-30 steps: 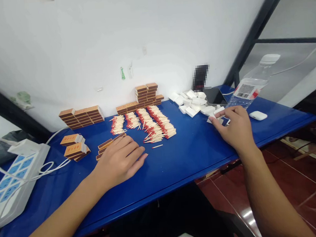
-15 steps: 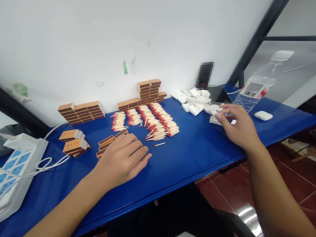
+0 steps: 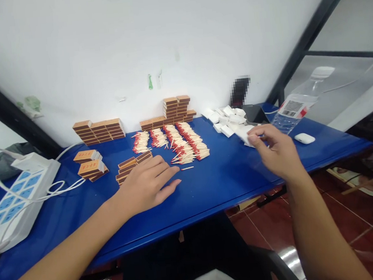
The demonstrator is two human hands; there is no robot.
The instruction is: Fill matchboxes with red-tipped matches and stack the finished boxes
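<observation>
My left hand point(image 3: 151, 182) rests palm down on the blue table point(image 3: 210, 186), thumb apart from the fingers, nothing visibly in it. Several matchbox sleeves point(image 3: 128, 167) lie just behind it, and a single match point(image 3: 187, 168) lies beside its fingertips. To the right, my right hand point(image 3: 275, 149) is closed, thumb and fingers pinching a white matchbox tray point(image 3: 245, 132). The fingers partly cover this tray. Next to it is a heap of white trays point(image 3: 225, 119). Rows of red-tipped matches point(image 3: 187, 144) lie between my hands.
Stacked matchboxes point(image 3: 101, 132) stand along the wall, with another stack point(image 3: 177, 107) farther right. Loose matchboxes point(image 3: 91, 166) sit near a power strip point(image 3: 24, 193) with white cables. A plastic bottle point(image 3: 296, 106), a white earbud case point(image 3: 304, 138) and a blurred-out dark object point(image 3: 240, 92) are at the right.
My right hand has shifted slightly left, with a white tray now showing at its fingertips. My left fingers have stretched out a little toward the single match. The view has turned slightly.
</observation>
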